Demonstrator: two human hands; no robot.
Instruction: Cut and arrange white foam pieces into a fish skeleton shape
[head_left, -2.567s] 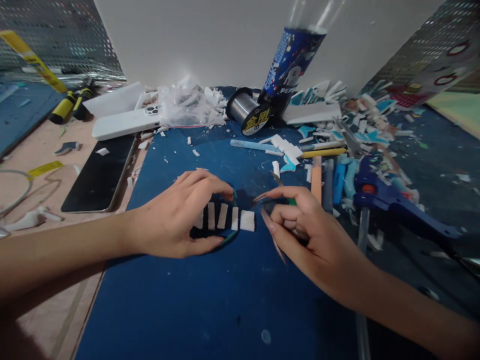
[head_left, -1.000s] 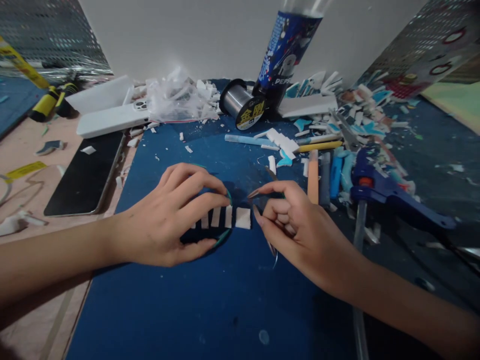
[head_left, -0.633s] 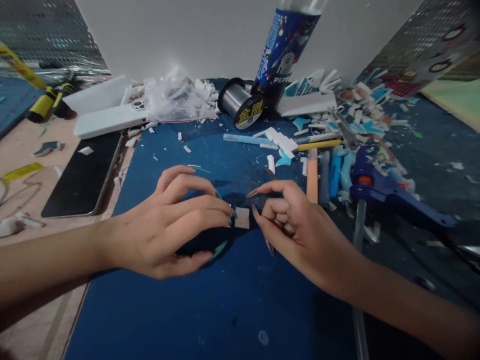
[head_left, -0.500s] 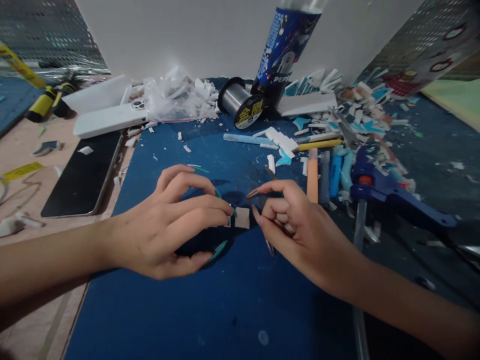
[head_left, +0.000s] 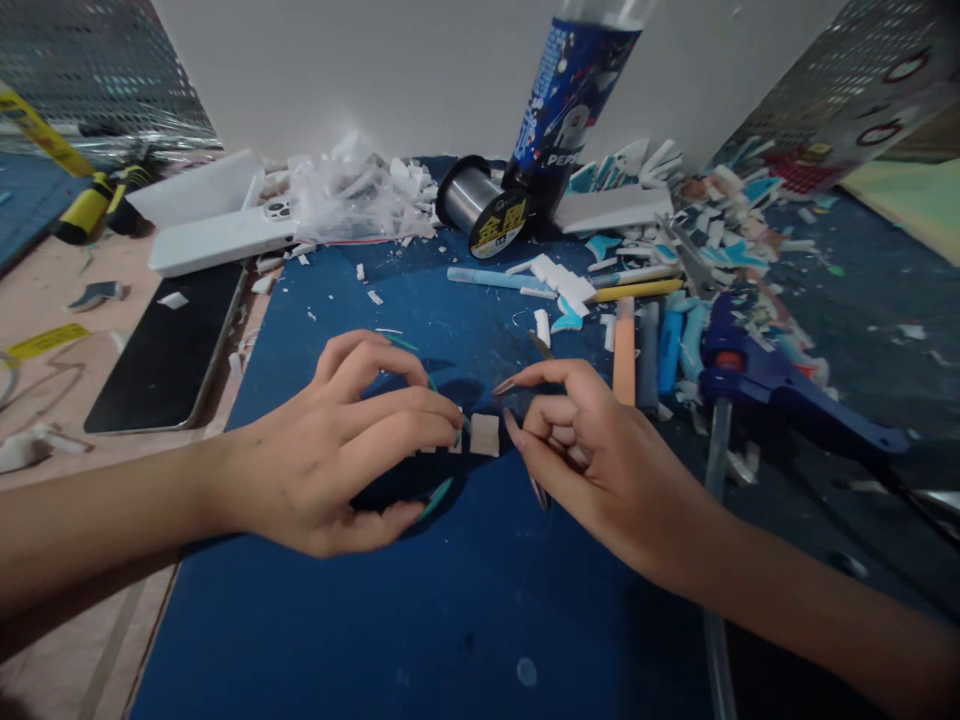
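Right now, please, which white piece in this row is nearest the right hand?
The squarish piece, uncovered at the row's right end; the left hand partly covers the other pieces.

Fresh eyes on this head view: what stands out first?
Probably the tilted Pepsi bottle at the back, beside the line spool. Next, the blue glue gun on the right, near the scrap pile. Then the two hands at center, the left one's long teal nails beside a small pale square on the blue mat.
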